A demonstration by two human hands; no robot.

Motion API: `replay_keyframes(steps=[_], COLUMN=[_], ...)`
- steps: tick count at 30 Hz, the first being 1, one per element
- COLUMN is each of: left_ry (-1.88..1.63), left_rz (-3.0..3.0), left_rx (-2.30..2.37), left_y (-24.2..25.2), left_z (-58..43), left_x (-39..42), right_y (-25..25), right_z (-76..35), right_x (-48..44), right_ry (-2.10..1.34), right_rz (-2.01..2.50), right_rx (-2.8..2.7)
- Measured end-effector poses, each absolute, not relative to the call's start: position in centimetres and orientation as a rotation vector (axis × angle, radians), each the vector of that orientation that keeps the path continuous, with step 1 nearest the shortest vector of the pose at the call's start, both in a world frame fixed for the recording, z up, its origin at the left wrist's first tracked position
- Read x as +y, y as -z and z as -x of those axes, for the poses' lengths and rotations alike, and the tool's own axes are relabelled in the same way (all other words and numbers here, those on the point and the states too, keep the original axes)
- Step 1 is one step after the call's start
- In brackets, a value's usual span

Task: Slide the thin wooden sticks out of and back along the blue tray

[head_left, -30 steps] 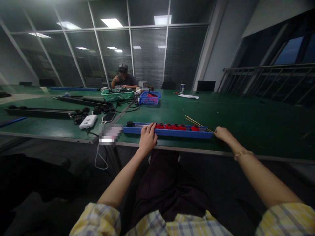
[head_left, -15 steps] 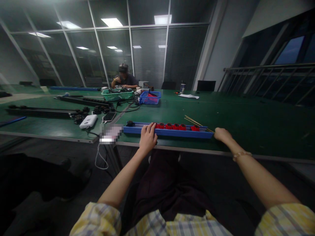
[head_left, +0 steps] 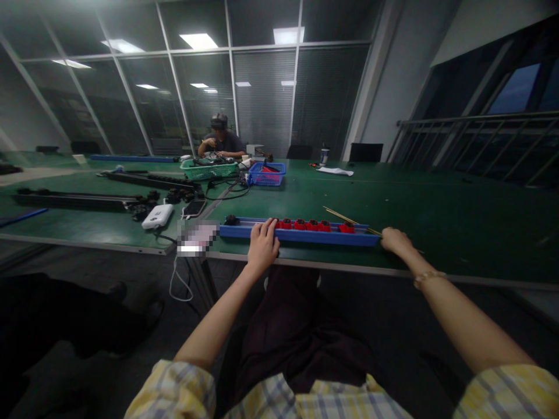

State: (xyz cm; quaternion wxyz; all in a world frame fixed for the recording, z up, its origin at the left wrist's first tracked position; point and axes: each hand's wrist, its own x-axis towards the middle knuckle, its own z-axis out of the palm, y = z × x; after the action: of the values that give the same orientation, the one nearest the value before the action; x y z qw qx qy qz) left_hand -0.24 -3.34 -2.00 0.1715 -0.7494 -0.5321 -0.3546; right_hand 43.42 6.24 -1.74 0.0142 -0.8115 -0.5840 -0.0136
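A long blue channel rail (head_left: 323, 237) lies along the front edge of the table, with several red blocks with dark tops (head_left: 312, 226) in a row inside it and one black piece (head_left: 231, 220) near its left end. My left hand (head_left: 263, 241) is laid over the rail just left of the red blocks, fingers gripping across it. At the rail's right end, my right hand (head_left: 395, 240) is closed on the ends of thin yellow sticks (head_left: 343, 216). These slant up and left across the rail's far side. The palm hides their near ends.
Left of the rail lie a white power bank (head_left: 158, 216), a phone (head_left: 194, 208) and black rails (head_left: 78, 199). Further back stand a green basket (head_left: 209, 170) and a blue basket (head_left: 267, 174). A person (head_left: 222, 142) sits across the table. White paper (head_left: 335, 171) lies farther right.
The yellow sticks have shifted slightly left, and their far ends are closer together. My right hand has turned a little; my left hand stays on the rail.
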Motion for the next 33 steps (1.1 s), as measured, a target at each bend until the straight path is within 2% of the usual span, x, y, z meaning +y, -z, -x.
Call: replay_keyframes(steps=[12,20,27,33], left_ry=[1.009,1.003,1.01,1.008], left_rz=[2.125,2.122,2.128,2.132], left_rx=[-1.519,-1.526,-1.525,-1.523], left_y=[2.2,2.0,2.0,2.0], left_z=[0.3,0.3,0.3,0.2], left_x=[-3.2,-3.3,-3.3,-3.3], right_y=[1.3,-0.1,-1.9,-3.2], right_z=[-44.5,-44.3,-43.1,-39.4], right_x=[5.1,3.4,1.8,1.5], right_ry=[-0.079,0.086,0.311,0.44], right_rz=[2.409,2.417,2.038,1.642], right_rx=[-1.79,-1.656,-1.497,-1.654])
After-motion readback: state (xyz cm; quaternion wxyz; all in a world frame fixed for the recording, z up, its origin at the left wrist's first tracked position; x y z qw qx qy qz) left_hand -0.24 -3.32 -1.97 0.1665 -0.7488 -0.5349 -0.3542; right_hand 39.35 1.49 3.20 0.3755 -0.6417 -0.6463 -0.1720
